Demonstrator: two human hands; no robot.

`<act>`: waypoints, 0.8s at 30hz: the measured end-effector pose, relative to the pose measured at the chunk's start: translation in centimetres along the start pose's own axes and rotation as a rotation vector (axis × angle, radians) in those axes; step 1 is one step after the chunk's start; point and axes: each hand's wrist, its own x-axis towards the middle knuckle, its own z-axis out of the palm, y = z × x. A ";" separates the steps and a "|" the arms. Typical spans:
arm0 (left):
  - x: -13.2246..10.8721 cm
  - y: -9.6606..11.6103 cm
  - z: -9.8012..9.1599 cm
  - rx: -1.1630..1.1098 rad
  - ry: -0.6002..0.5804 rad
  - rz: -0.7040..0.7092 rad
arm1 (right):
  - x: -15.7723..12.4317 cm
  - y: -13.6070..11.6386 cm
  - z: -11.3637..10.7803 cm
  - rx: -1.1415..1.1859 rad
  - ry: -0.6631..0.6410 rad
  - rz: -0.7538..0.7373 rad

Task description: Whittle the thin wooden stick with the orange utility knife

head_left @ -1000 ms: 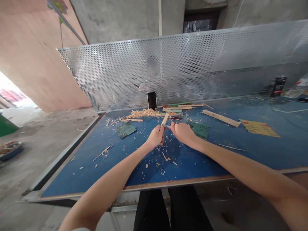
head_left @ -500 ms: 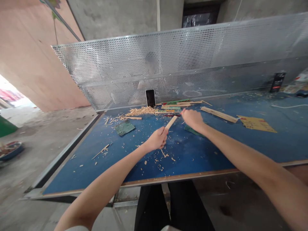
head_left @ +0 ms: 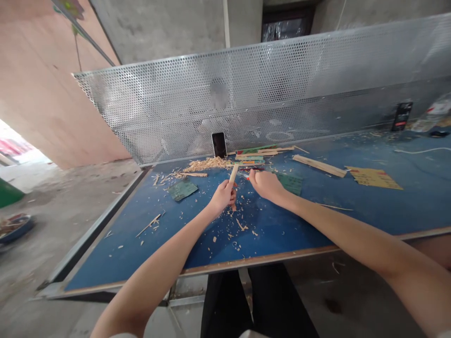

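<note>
My left hand (head_left: 221, 197) is closed around a pale wooden strip (head_left: 233, 173), whose upper end points away from me. To its right, my right hand (head_left: 266, 183) is wrapped round a red-handled knife (head_left: 248, 178). Most of the handle is hidden in the fist, and the small blade points left toward the strip; whether it touches the wood I cannot tell. Behind the hands lies a heap of wood shavings (head_left: 207, 163). Green sandpaper sheets lie on both sides, one at the left (head_left: 183, 188) and one partly behind my right wrist (head_left: 291, 182).
A phone (head_left: 219, 144) leans against the perforated metal screen (head_left: 169, 108). Thin wood strips (head_left: 260, 154) lie before it. At the right are a flat wooden board (head_left: 319, 165), a yellow sheet (head_left: 375, 178), a black box (head_left: 401, 116) and a plastic bottle (head_left: 431, 112). Chips litter the blue tabletop (head_left: 141, 256).
My right hand has come left and slightly down with the knife, closer to my left hand. The wooden strip has shifted left and stands steeper. A thin sliver now shows beside my right forearm.
</note>
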 end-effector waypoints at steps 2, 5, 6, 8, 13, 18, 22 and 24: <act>0.2 -0.2 0.1 0.031 0.028 0.011 | -0.4 -0.7 0.2 -0.006 -0.007 -0.043; 0.4 -0.5 0.3 0.092 0.037 0.017 | -0.6 -1.0 0.5 -0.022 -0.009 -0.066; 0.4 -0.5 0.3 0.116 0.039 0.020 | -0.6 -1.0 0.6 -0.027 -0.009 -0.068; 0.4 -0.5 0.3 0.161 0.049 0.043 | -0.7 -1.1 0.6 -0.038 -0.006 -0.068; -0.3 0.3 0.5 0.140 0.024 0.054 | -0.3 -1.3 0.2 -0.073 0.021 -0.040; -1.8 0.5 0.6 0.354 -0.146 0.089 | 1.6 2.6 -1.0 -0.101 0.025 0.103; -1.6 0.4 0.5 0.414 -0.158 0.139 | 2.6 6.8 -1.6 -0.103 0.021 0.261; -0.8 0.3 0.3 0.363 -0.126 0.118 | 2.8 7.4 -1.6 -0.096 0.036 0.280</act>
